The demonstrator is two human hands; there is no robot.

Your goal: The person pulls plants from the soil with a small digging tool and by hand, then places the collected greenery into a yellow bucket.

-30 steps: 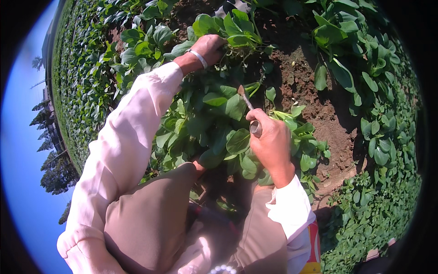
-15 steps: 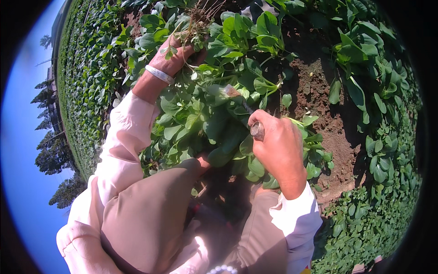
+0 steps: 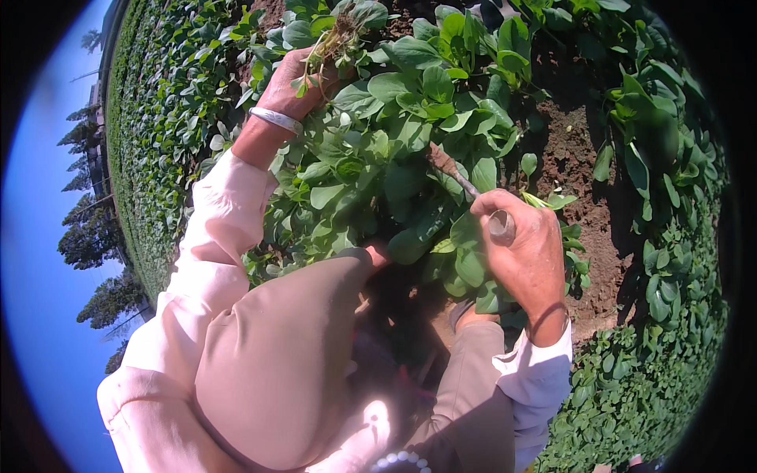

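Note:
At the far left of the leafy bed my left hand [image 3: 290,85], with a white bangle on its wrist, is closed round a bunch of pulled weeds [image 3: 342,38]. Their thin pale roots point up past the fingers. My right hand [image 3: 527,256] grips a small hand tool with a narrow, soil-caked blade [image 3: 446,162]. The round butt of its handle shows above the fist, and the blade points left over the leaves. Between the hands grow broad-leaved green vegetable plants [image 3: 402,185].
My bent knees [image 3: 276,347] are close to the plants. A strip of bare brown soil [image 3: 587,213] runs along the right, with more leafy plants [image 3: 658,260] beyond it. Long crop rows [image 3: 158,118] stretch away at the left toward trees [image 3: 91,236].
The view has shifted, so the plants appear farther right. My right hand and the tool appear farther right too. Relative to the plants, my left hand has moved left with the weeds.

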